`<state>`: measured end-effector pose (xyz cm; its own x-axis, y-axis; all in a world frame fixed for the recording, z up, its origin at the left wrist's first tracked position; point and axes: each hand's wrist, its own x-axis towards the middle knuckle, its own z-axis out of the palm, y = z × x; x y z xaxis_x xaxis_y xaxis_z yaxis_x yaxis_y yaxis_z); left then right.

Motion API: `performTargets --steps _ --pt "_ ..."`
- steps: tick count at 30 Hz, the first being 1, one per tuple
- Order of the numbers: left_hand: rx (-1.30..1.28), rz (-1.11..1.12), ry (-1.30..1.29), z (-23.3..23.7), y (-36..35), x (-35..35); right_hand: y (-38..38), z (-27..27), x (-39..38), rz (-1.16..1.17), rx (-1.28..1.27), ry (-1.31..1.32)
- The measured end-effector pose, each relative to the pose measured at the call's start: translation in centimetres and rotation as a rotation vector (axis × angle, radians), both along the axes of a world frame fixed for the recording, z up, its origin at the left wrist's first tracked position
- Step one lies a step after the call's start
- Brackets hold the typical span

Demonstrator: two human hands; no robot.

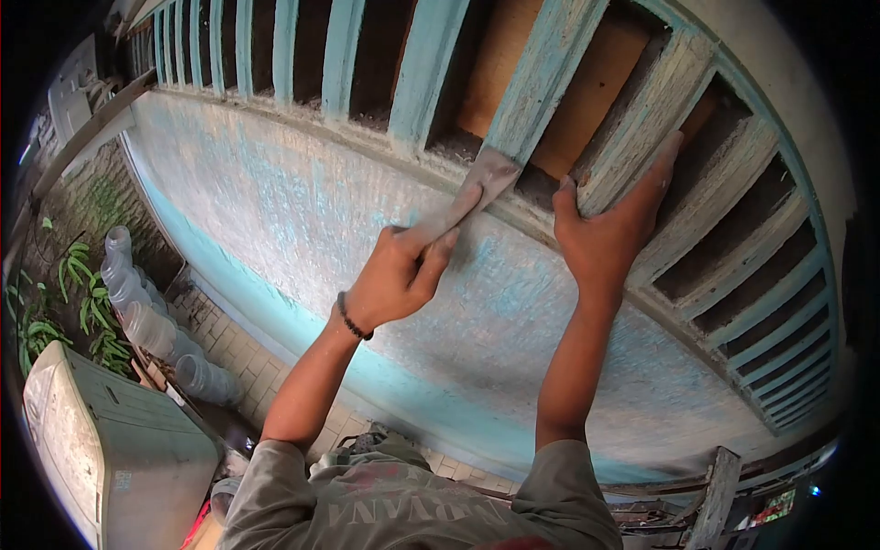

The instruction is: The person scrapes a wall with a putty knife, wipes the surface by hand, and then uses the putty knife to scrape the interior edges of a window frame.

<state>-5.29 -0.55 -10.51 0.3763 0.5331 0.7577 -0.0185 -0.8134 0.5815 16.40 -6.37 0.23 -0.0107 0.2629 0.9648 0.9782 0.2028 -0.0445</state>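
In the head view, the left hand (403, 275) is closed around a flat, grey, dusty hand tool (463, 200), its forefinger laid along the length. The tool is tilted, its broad end at the foot of a turquoise-painted wooden slat (547, 78), where the slat meets the long, dusty lower rail (367, 140). (Whether the tool's edge actually presses into the wood is hard to tell.) A dark beaded bracelet (350, 316) circles the left wrist.

The right hand (610, 234) is partly open and spread over the lower end of a worn slat (646, 119) with much greyish bare wood, thumb on one side and fingers reaching up the other. Brown board-like panels (591, 87) show through some gaps between the slats.

Below the rail is a rough wall (302, 215) in patchy grey and turquoise, with a brighter turquoise band (275, 307) lower down. At the far left, stacked clear plastic containers (151, 330) lie near green leafy plants (92, 307) and a pale, stained, box-shaped object (119, 458). Brick-like paving (252, 367) runs beside the wall. The person wears a grey shirt (403, 504) with faded lettering.
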Motion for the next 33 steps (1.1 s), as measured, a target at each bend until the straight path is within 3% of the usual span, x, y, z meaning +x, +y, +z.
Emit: performTargets --steps 3,9,25,28,33 --pt "-0.009 0.019 0.019 2.8 -0.6 -0.3 0.0 0.1 -0.2 0.003 -0.013 0.003" --pt "-0.007 0.038 -0.023 0.4 -1.0 0.2 0.0 0.1 -0.1 0.009 0.000 0.027" --pt "-0.015 0.108 0.097 1.7 -1.0 -0.5 0.4 0.1 -0.1 -0.003 0.021 0.006" --pt "0.033 0.142 0.050 -0.4 -1.2 0.2 0.2 -0.1 0.0 0.021 0.017 0.010" --pt "0.126 0.212 0.026 2.6 -0.1 0.9 0.2 0.1 -0.2 0.042 0.016 0.031"
